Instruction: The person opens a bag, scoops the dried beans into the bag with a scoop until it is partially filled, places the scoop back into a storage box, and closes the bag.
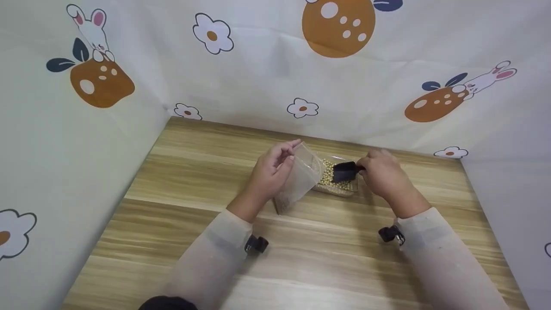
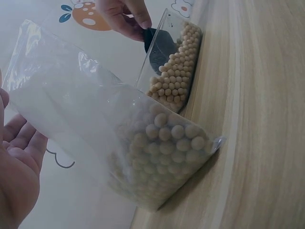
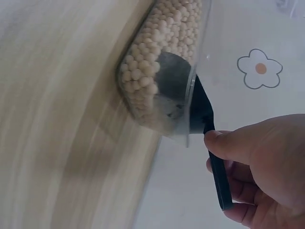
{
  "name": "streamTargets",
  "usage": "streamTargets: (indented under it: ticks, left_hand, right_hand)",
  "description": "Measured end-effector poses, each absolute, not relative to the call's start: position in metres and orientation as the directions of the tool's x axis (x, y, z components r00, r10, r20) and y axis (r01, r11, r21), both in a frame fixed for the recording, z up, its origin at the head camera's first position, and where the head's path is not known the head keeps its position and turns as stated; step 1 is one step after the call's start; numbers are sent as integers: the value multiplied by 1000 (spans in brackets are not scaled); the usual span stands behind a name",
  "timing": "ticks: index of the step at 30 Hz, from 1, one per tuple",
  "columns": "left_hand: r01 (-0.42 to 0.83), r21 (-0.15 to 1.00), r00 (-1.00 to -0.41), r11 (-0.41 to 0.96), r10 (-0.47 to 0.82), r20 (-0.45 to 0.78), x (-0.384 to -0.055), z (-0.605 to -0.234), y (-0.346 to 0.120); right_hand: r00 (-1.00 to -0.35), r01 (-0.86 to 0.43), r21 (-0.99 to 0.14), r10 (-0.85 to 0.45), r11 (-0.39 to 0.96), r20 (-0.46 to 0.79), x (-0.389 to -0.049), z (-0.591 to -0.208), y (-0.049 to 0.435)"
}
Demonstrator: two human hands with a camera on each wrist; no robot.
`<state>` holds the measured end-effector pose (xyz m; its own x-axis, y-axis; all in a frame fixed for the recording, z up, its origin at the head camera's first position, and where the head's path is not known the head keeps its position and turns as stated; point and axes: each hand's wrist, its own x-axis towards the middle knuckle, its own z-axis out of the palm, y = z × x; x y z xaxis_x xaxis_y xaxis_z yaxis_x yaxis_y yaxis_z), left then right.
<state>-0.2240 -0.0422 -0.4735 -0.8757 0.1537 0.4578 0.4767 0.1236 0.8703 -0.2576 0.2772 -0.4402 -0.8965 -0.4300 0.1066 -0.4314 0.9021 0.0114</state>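
Observation:
My left hand (image 1: 267,174) holds the upper part of a clear plastic bag (image 1: 297,183) that stands upright, its mouth towards the box. Round pale-yellow soybeans (image 2: 164,148) fill the lower part of the bag. My right hand (image 1: 383,174) grips the thin handle of a black scoop (image 3: 219,176) between thumb and fingers. The scoop's blade (image 1: 344,171) is down inside a clear rectangular box (image 1: 333,190), against more soybeans (image 3: 140,71). In the right wrist view, the blade shows through the box wall and looks bare of soybeans.
Box and bag stand close together on a wood-grain table (image 1: 206,172). Behind them rises a pale wall cover (image 1: 258,73) printed with flowers and rabbits, with side walls to the left and right. Each sleeve carries a small black wrist camera (image 1: 391,234).

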Motion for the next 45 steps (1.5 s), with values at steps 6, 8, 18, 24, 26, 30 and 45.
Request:
streamTargets:
  ticks: [6,8,18,24,26,30,45]
  left_hand:
    - [466,876,-881,126,154,447,-224,-473,-42]
    - [463,877,-883,129,155,443,-224,-474,-42]
    - [475,870,-877,128,154,456,-223,-476,-43]
    - [501,856,-862,125,159,481,-225,-477,-42]
    - [505,854,-859,122,159,486,-225,-477,-42]
    - [500,857,-863,123,159,480,-225,-476,-42]
    - [470,875,-878,117,168,449,-224,-475,-42]
  right_hand:
    - [-904,-421,-58,-414,905,105,-259,-452,281]
    - [-904,-423,-88,-413,902,111,-258,-454,282]
    - [-923,-382,-220,-383,898,38,-257,-450,283]
    - [-927,-372,-224,-374,901,38,-256,-447,282]
    - [-926,-375,-222,-376,900,37,-256,-446,281]
    - [-924,-379,-221,-380,899,40,-257,-445,280]
    - [-946,-316,-327,-323,891,36,-258,-458,268]
